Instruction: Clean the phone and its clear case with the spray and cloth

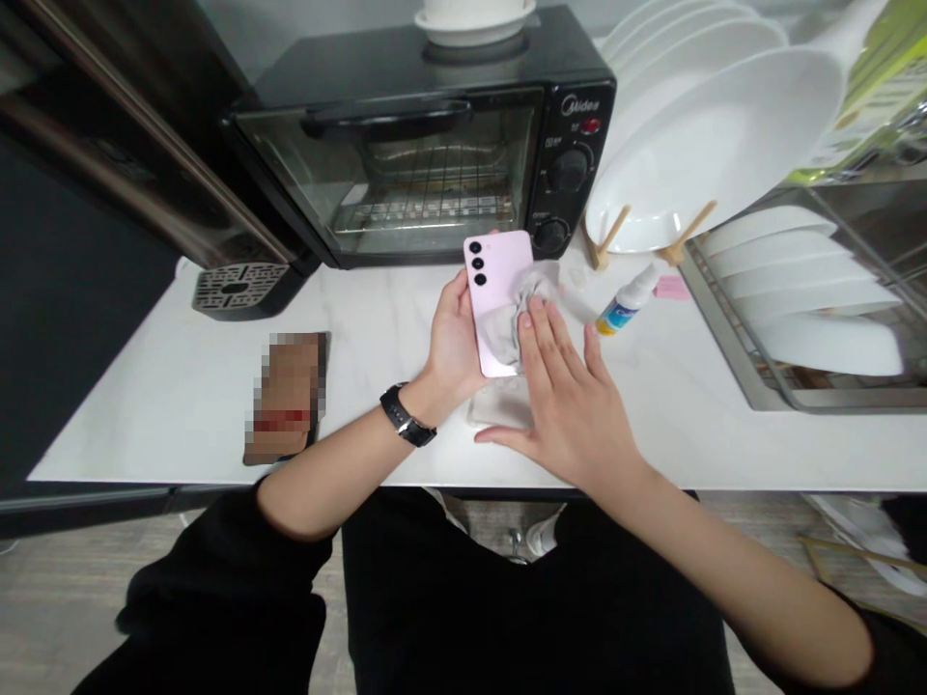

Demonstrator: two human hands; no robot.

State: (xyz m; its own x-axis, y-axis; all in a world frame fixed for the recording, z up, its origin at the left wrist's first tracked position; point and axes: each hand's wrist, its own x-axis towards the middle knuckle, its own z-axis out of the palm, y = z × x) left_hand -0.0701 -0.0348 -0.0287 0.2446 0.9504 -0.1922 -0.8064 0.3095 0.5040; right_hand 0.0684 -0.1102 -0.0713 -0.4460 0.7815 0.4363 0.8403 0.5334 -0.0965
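Note:
A pink smartphone (499,265) is tilted above the counter with its back and camera lenses facing up. My left hand (453,338) grips it along its left edge, with part of the fingers hidden behind it. A thin grey cloth (503,330) lies bunched over the lower right of the phone's back. My right hand (575,410) presses this cloth against the phone, fingers stretched and thumb out to the side. Below the phone, a pale, see-through phone case (496,407) rests on the counter, partly covered by my right hand. To the right stands a small white spray bottle (624,301).
Behind the phone stands a black toaster oven (427,183) with a white dish (474,24) on top. White plates (716,135) stand in a rack at right, beside a bowl drawer (724,319). On the white counter (166,386) at left lies a blurred flat object (286,398).

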